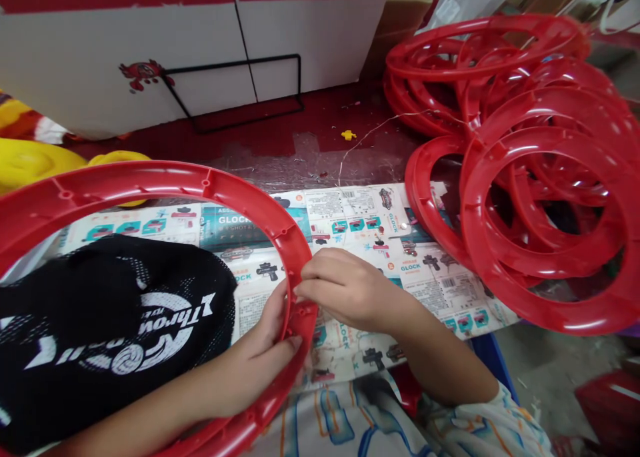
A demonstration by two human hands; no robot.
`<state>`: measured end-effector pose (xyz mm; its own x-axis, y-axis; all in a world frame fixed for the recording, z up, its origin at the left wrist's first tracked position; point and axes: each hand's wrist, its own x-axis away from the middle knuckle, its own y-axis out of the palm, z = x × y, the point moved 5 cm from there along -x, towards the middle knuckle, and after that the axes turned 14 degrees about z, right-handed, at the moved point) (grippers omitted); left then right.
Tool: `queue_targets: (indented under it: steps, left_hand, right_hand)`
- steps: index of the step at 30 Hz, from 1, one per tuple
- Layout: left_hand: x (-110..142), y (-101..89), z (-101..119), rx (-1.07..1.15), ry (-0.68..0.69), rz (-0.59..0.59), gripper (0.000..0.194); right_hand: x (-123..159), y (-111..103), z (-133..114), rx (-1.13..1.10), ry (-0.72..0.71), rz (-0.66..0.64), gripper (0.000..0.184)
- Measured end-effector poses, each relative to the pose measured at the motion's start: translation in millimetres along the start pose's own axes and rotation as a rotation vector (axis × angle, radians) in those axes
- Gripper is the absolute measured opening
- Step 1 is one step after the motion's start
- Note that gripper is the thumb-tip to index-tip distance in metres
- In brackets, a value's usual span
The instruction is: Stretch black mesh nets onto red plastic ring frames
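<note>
Red ring stands tilted in front of me, above the printed sheet. Left hand: fingers clasped around its rim. Right hand: fingers pinched together against the ribbed face; whether they grip a small part I cannot tell. I judge this close fingertip work, calling for a steady rim. Noted nearby: black fabric, possibly obstructing the lower rim; piled rings to the right; loose wire on the tabletop.
</note>
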<state>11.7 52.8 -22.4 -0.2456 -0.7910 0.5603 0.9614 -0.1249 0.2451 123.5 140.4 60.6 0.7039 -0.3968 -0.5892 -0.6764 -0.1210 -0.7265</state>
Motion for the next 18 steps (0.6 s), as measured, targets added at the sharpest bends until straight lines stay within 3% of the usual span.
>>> queue_targets:
  steps: [5, 13, 18]
  left_hand:
    - [-0.2, 1.8, -2.3, 0.006, -0.018, -0.074, 0.077]
    - [1.5, -0.3, -5.8, 0.079, -0.021, -0.114, 0.089]
    - [1.0, 2.7, -3.7, 0.11, -0.109, -0.101, 0.063]
  right_hand:
    - [-1.3, -2.6, -1.9, -0.051, -0.01, 0.034, 0.022]
    - [0.6, 0.3, 3.5, -0.111, 0.084, 0.029, 0.016]
    - [0.2, 2.0, 3.0, -0.08, 0.117, 0.007, 0.018]
